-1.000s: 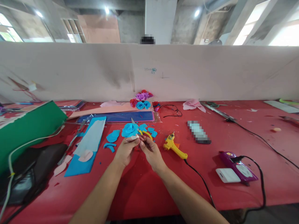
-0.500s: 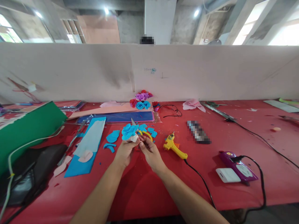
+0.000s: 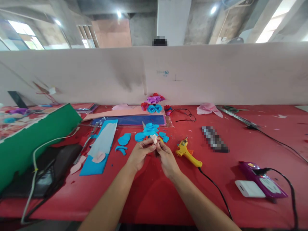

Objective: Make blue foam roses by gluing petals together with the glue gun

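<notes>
Both hands meet over the middle of the table, fingers closed in a pinch. My left hand (image 3: 141, 154) and my right hand (image 3: 167, 157) grip the pale, cream-white base of a blue flower (image 3: 151, 127), whose petals point away from me. Loose blue petal pieces lie right behind it, so its outline is hard to separate. Scissors (image 3: 160, 140) with yellow handles lie partly hidden behind the hands. More cut blue petals (image 3: 124, 139) rest to the left. A yellow glue gun (image 3: 187, 153) lies close to the right hand.
At left are a green box (image 3: 45, 128), a black bag (image 3: 60, 160) and blue sheets (image 3: 93, 165). Finished flowers (image 3: 154, 104), glasses (image 3: 185, 115) and pink paper (image 3: 209, 109) lie toward the partition. A phone (image 3: 214, 138) and a purple power strip (image 3: 269, 186) lie at right.
The view has swung slightly left. The blue flower has turned from leaning left to pointing away, its pale base now between the fingertips of both hands.
</notes>
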### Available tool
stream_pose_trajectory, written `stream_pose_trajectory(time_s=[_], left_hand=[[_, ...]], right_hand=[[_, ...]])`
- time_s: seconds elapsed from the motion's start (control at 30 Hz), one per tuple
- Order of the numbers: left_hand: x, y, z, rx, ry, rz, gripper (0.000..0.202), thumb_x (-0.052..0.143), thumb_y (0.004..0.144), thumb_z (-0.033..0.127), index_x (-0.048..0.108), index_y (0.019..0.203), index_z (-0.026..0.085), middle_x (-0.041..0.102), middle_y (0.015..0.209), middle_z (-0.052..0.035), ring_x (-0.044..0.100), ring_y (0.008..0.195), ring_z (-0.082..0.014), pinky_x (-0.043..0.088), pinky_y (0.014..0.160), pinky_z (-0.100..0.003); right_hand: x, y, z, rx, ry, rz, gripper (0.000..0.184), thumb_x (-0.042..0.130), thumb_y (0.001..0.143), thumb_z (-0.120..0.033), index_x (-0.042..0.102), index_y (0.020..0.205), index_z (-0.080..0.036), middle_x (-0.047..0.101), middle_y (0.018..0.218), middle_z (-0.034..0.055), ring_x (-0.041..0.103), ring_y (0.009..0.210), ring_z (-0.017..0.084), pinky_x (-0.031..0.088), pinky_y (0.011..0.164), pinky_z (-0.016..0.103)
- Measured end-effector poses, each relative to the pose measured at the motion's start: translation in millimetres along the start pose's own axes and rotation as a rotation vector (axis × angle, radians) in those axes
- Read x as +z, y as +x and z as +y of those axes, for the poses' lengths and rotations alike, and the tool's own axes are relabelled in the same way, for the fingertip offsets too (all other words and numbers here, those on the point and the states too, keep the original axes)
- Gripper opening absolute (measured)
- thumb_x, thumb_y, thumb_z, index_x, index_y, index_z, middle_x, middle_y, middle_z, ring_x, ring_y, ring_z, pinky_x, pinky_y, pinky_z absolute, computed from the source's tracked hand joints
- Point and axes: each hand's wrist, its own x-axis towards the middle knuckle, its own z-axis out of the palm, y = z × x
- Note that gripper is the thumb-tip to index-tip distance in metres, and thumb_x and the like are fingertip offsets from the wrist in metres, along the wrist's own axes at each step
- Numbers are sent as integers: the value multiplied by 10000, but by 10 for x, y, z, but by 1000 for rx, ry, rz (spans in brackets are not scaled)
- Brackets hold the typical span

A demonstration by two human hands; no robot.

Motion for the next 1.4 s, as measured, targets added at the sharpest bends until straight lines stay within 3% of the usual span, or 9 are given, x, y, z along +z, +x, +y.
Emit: stream_pose_trajectory(time_s=[0.17, 0.37, 0.47, 0.6, 0.83, 0.97, 1.07, 1.2, 1.4], left_hand=[[0, 5, 6, 28, 75, -21, 367, 772, 614, 224, 716, 973, 174, 705, 911, -63, 606, 752, -141, 447, 728, -258], [15, -16, 4, 49, 114, 1, 290, 754, 636, 286, 725, 893, 156, 702, 810, -51, 598, 642, -143, 462, 662, -282], [-1, -11, -9, 112, 97, 24, 227, 741, 654, 278, 725, 845, 158, 704, 811, -48, 618, 726, -167, 467, 738, -298], [-34, 6, -11, 120, 40, 7, 181, 719, 687, 256, 726, 842, 163, 703, 908, -61, 613, 875, -180, 443, 800, -277], [-19, 9, -19, 47, 20, -26, 309, 706, 697, 274, 698, 992, 181, 690, 892, -60, 589, 708, -125, 417, 611, -224], [21, -4, -15, 141, 126, 47, 315, 761, 608, 217, 713, 916, 174, 684, 783, -29, 577, 669, -120, 431, 622, -229], [40, -13, -4, 194, 153, 120, 248, 728, 660, 261, 723, 890, 167, 689, 769, -34, 583, 671, -125, 444, 633, -236], [19, -4, 2, 166, 86, 128, 235, 681, 719, 307, 737, 892, 158, 709, 824, -67, 611, 724, -149, 457, 664, -253], [-39, 24, -5, 153, 17, 143, 177, 729, 666, 275, 748, 800, 160, 717, 811, -70, 622, 785, -170, 448, 646, -235]], right_hand=[[-2, -7, -28, 23, 7, 0, 243, 628, 752, -468, 606, 735, -227, 466, 656, -19, 355, 571, 122, 308, 555, 263], [5, -24, -28, 12, -40, 11, 219, 625, 756, -455, 643, 799, -240, 509, 673, -11, 409, 594, 135, 352, 577, 276], [8, -17, -23, -19, -54, -7, 271, 628, 758, -451, 660, 950, -262, 590, 765, 10, 526, 774, 181, 423, 705, 308], [15, -20, -43, -108, -125, -39, 274, 624, 780, -406, 652, 1013, -265, 644, 943, 25, 548, 1000, 203, 423, 878, 333], [-7, -36, -43, -165, -228, -48, 193, 589, 810, -355, 618, 937, -213, 660, 911, 39, 603, 808, 182, 488, 731, 305], [-29, -26, 14, -174, -241, 0, 211, 605, 793, -338, 604, 966, -216, 665, 910, 37, 620, 841, 195, 494, 754, 323], [-36, -14, 53, -201, -272, 11, 230, 600, 798, -324, 603, 1005, -225, 661, 865, 27, 620, 816, 189, 486, 763, 327], [-34, -6, 55, -201, -247, -44, 175, 573, 823, -321, 617, 965, -229, 654, 855, 24, 610, 765, 172, 472, 745, 307], [-28, -22, -4, -155, -209, -109, 137, 572, 830, -325, 625, 900, -219, 640, 786, 18, 569, 719, 157, 439, 712, 291]])
